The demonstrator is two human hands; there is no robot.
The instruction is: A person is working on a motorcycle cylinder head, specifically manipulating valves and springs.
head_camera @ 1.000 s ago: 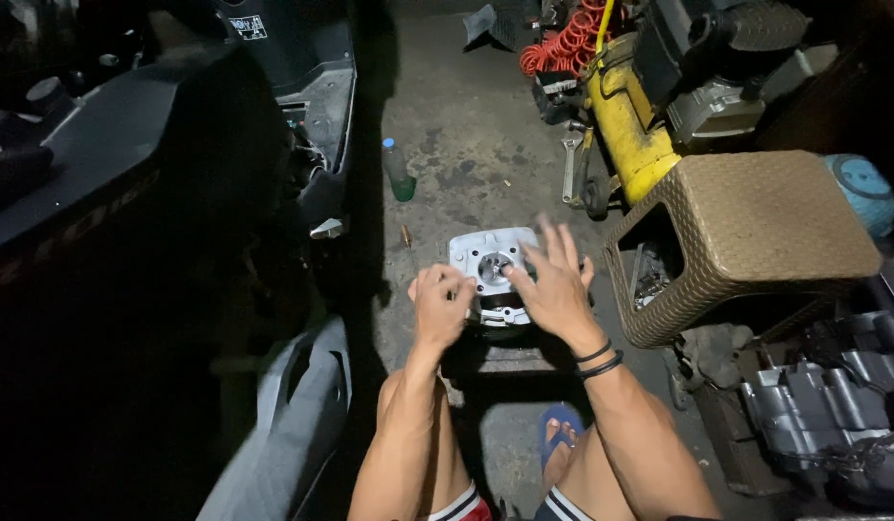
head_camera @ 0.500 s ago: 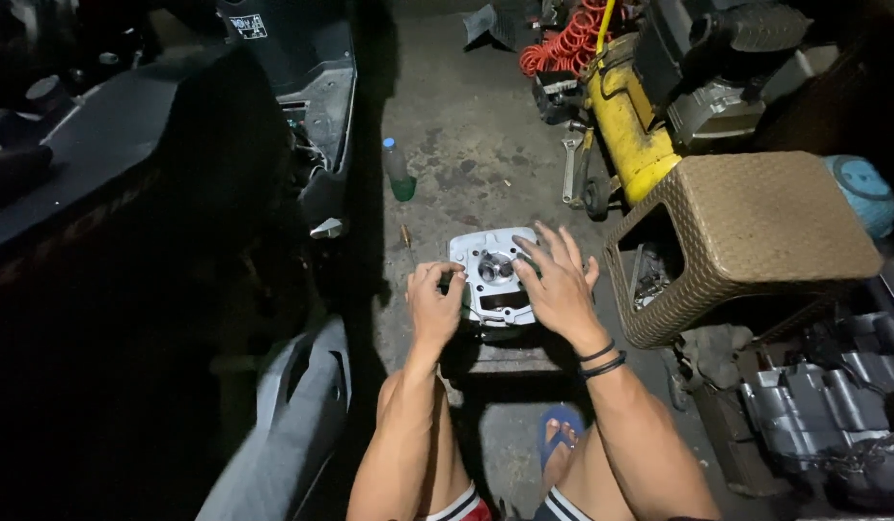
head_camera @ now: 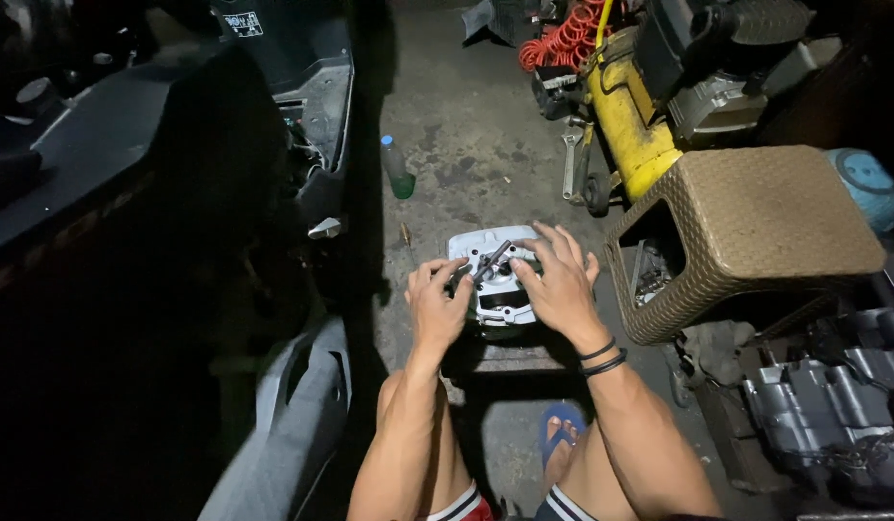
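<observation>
A silver metal engine cylinder head (head_camera: 485, 299) sits on the concrete floor in front of me, between my knees. My left hand (head_camera: 437, 304) pinches a thin dark metal tool (head_camera: 492, 259) that slants into the top of the head. My right hand (head_camera: 561, 282) lies over the head's right side with the fingers spread, steadying it. Two dark bands circle my right wrist.
A brown woven stool (head_camera: 756, 227) stands on the right, and a yellow air compressor (head_camera: 635, 135) with an orange coiled hose lies behind it. A green bottle (head_camera: 397, 169) stands on the floor. A dark scooter body (head_camera: 177, 193) fills the left. Engine parts (head_camera: 823, 405) lie at lower right.
My right hand has slid right, off the top of the cylinder head, uncovering it. My left hand has come in onto the thin tool.
</observation>
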